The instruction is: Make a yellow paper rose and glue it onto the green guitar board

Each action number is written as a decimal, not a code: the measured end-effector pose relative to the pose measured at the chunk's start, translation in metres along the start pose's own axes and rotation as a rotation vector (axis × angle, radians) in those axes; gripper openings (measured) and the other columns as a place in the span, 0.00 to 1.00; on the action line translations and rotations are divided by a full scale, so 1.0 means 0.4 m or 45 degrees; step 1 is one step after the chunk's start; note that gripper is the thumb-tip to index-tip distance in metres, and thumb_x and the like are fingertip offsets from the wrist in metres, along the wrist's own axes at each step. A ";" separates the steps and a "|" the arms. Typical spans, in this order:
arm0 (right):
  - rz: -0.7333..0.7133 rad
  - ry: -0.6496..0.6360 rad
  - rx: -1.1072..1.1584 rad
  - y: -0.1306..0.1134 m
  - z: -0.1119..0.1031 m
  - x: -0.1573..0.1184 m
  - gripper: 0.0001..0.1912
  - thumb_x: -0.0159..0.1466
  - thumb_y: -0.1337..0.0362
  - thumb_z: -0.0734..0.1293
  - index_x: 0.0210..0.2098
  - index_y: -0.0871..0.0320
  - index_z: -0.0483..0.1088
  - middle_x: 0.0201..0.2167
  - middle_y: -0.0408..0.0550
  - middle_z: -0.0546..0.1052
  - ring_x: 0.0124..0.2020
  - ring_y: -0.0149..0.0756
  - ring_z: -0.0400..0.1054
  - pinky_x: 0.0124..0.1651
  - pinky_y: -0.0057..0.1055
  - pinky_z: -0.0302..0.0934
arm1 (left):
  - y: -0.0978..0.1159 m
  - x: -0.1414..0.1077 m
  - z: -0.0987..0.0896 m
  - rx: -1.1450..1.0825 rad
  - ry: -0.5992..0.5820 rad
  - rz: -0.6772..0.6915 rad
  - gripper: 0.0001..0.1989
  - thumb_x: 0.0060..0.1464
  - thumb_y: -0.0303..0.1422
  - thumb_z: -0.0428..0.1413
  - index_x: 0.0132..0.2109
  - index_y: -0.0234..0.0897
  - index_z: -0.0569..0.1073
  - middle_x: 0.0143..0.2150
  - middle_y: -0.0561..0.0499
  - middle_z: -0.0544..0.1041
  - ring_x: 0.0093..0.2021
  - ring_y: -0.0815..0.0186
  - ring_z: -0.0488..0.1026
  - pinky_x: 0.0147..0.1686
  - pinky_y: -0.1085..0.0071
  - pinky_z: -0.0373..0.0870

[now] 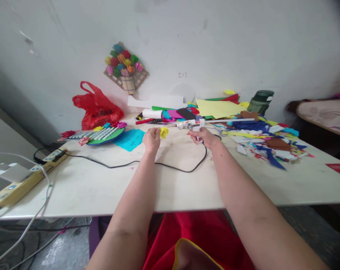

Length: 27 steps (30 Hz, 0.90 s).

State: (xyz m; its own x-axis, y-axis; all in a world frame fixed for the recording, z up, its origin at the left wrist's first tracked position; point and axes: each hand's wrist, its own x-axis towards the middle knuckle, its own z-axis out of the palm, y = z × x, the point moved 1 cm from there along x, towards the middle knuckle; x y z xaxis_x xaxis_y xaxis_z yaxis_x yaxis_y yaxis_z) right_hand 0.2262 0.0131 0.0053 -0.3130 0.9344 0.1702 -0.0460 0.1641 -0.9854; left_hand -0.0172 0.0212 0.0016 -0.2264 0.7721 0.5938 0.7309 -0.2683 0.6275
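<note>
Over the middle of the table, my left hand is closed on a small yellow paper flower, which sticks out to the right of its fingers. My right hand is wrapped round the handle of a white glue gun. The gun's nozzle end, wrapped in something crumpled and silvery, points left, and a long white glue stick juts out behind it to the right. A gap lies between flower and gun. Beyond my left hand's outer side lies blue paper.
A round green board with paper flowers and a red bag are at the left. Paper scraps and a green bottle stand right. A black cable crosses from the power strip.
</note>
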 end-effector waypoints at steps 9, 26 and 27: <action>-0.103 0.332 -0.759 0.013 0.010 0.022 0.15 0.49 0.57 0.71 0.33 0.59 0.72 0.24 0.44 0.74 0.25 0.32 0.64 0.29 0.30 0.59 | -0.035 0.016 -0.008 -0.205 0.207 -0.224 0.13 0.53 0.39 0.50 0.35 0.37 0.76 0.29 0.48 0.77 0.33 0.62 0.71 0.33 0.70 0.62; -0.196 0.032 -1.552 0.074 0.087 0.063 0.21 0.58 0.69 0.64 0.51 0.55 0.71 0.46 0.53 0.75 0.47 0.43 0.68 0.50 0.34 0.60 | -0.027 0.011 0.017 -1.116 0.069 -0.455 0.14 0.44 0.42 0.57 0.31 0.34 0.74 0.26 0.51 0.74 0.30 0.69 0.71 0.33 0.74 0.67; -0.188 0.038 -1.568 0.075 0.090 0.063 0.21 0.59 0.69 0.64 0.52 0.55 0.70 0.46 0.53 0.75 0.47 0.43 0.68 0.50 0.34 0.60 | -0.024 0.009 0.016 -1.146 0.021 -0.483 0.15 0.43 0.43 0.58 0.30 0.34 0.74 0.25 0.51 0.74 0.29 0.69 0.71 0.33 0.74 0.67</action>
State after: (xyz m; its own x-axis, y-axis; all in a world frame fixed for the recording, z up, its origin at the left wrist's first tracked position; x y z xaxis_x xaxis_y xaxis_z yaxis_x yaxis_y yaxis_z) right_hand 0.1826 0.0302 -0.0204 -0.3584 0.8857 0.2950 0.8473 0.4413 -0.2956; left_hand -0.0208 0.0303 -0.0053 -0.3590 0.8917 0.2758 -0.1554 -0.3485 0.9244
